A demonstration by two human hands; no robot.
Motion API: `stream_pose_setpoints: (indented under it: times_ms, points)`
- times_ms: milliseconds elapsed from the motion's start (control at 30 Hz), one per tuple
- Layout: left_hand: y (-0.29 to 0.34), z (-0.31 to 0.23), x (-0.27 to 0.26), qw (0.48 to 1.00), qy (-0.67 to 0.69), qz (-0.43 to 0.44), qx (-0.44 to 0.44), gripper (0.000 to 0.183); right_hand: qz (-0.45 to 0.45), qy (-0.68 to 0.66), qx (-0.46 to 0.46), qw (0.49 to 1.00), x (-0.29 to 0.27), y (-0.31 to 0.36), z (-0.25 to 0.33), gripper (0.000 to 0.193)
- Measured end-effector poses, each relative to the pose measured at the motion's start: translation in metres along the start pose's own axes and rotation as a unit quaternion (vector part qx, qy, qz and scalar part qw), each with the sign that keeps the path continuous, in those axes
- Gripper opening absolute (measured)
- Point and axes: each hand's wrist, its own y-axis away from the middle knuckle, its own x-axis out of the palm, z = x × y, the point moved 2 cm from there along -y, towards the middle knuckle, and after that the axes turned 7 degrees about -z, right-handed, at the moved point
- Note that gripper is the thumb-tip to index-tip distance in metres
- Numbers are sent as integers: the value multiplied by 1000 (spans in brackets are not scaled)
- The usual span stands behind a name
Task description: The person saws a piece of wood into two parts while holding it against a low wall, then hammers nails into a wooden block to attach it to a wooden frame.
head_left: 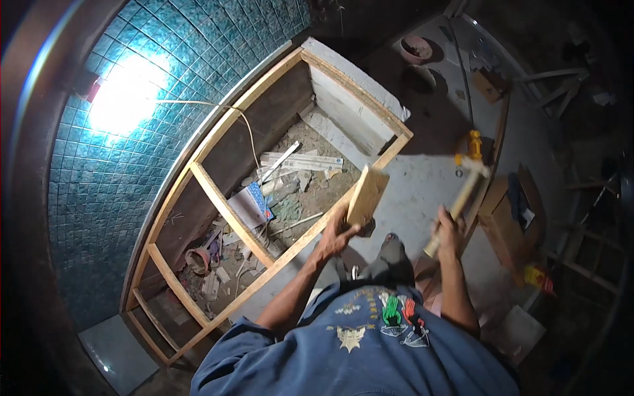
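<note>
My left hand [339,234] is closed around the lower end of a short wooden board [368,196], tilted upward beside the near rail of a wooden frame [228,216]. My right hand [448,232] grips a hammer [466,193] by its pale handle, with the head pointing away from me. Hammer and board are apart. The frame has several crosspieces and spans a long, walled trough along the tiled wall.
Rubble, white strips and a blue-and-white box [251,203] lie inside the trough. A bright lamp [129,96] shines against the teal tiled wall [218,46], its cable crossing the frame. To the right are a yellow tool [474,146], a cardboard box [503,224] and a pink basin [416,49].
</note>
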Motion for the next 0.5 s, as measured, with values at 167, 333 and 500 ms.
stream_pose_setpoints:
  times_ms: [167, 333, 500]
  points:
    - [-32, -42, -63, 982, -74, -93, 150, 54, 86, 13, -69, 994, 166, 73, 19, 45]
    - [-48, -88, -85, 905, -309, -168, 241, 58, 128, -64, -186, 972, 244, 74, 17, 40]
    - [-70, -66, -121, 943, -231, -187, 152, 80, 141, -60, -143, 978, 294, 72, 22, 29]
